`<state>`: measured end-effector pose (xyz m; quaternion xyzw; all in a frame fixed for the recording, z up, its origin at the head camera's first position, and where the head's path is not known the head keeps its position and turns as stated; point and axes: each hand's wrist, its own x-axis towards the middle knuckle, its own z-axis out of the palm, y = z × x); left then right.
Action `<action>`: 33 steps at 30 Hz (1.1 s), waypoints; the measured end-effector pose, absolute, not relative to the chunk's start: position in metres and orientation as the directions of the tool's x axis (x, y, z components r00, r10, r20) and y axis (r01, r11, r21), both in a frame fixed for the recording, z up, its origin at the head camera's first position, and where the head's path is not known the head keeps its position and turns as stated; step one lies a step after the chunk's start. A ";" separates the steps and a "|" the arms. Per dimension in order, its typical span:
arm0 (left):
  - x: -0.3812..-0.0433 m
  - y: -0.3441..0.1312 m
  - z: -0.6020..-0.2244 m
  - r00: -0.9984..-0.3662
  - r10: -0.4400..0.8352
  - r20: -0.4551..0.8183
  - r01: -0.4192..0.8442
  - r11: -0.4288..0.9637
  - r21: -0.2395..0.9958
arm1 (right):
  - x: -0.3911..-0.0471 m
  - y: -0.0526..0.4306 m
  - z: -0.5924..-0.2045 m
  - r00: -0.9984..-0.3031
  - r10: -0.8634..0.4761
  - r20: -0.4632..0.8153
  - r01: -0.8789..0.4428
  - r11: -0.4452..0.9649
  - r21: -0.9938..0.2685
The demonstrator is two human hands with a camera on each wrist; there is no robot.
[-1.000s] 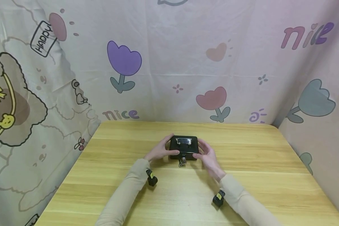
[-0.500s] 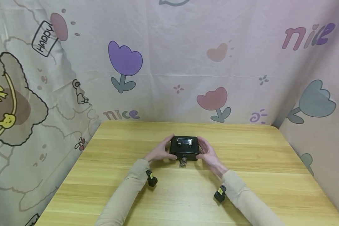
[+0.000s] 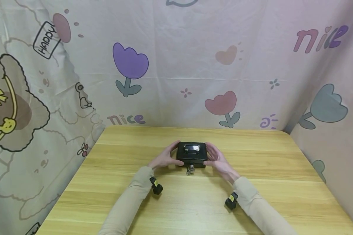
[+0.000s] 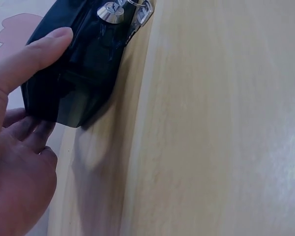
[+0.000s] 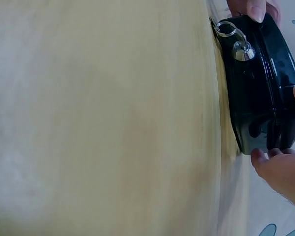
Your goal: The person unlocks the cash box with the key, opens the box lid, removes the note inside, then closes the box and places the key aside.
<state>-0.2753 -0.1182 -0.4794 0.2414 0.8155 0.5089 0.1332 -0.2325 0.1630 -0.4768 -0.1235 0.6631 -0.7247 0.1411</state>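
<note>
A small black metal cash box (image 3: 195, 157) sits on the table, its lid down and a silver handle (image 3: 192, 148) on top. From its front lock (image 5: 243, 52) a key ring (image 4: 144, 14) with keys hangs. My left hand (image 3: 164, 159) holds the box's left end, thumb at the front corner and fingers along the side. At the opposite end my right hand (image 3: 220, 163) holds it likewise, with the thumb on the front edge. In both wrist views fingertips curl at the box's ends. The far side of the box is hidden in the head view.
The light wooden table (image 3: 191, 202) reaches past both forearms. A patterned cloth backdrop (image 3: 170, 65) rises behind the table's back edge and along its sides. A small black camera (image 3: 156, 186) is strapped at the left wrist, another camera (image 3: 231, 201) at the right.
Both thumbs have slid outward along the front, the left one also down from the lid edge to the front corner. The box stays in nearly the same place.
</note>
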 end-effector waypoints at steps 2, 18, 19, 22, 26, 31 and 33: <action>-0.275 -0.118 -0.480 -0.853 0.521 0.023 0.234 0.344 0.909 | -0.233 0.165 -0.477 -0.929 -0.369 -0.011 0.040 -0.071 -0.997; -0.270 -0.109 -0.480 -0.955 0.294 -0.031 0.052 0.271 0.961 | -0.238 0.161 -0.473 -0.985 -0.159 -0.062 0.064 -0.003 -0.998; -0.270 -0.108 -0.481 -0.962 0.270 -0.026 0.050 0.270 0.961 | -0.239 0.160 -0.472 -0.988 -0.139 -0.068 0.070 -0.005 -0.998; -0.270 -0.103 -0.483 -0.978 0.211 -0.004 0.051 0.254 0.966 | -0.241 0.157 -0.470 -0.993 -0.092 -0.074 0.075 -0.010 -0.997; -0.270 -0.097 -0.483 -0.988 0.152 0.022 0.058 0.235 0.970 | -0.244 0.154 -0.468 -0.996 -0.048 -0.073 0.074 -0.015 -0.997; -0.270 -0.093 -0.483 -0.989 0.115 0.090 0.117 0.255 0.960 | -0.246 0.152 -0.467 -0.998 -0.032 -0.060 0.061 -0.035 -0.998; -0.271 -0.092 -0.483 -0.987 0.109 0.115 0.140 0.257 0.956 | -0.247 0.151 -0.466 -0.998 -0.032 -0.055 0.056 -0.048 -0.997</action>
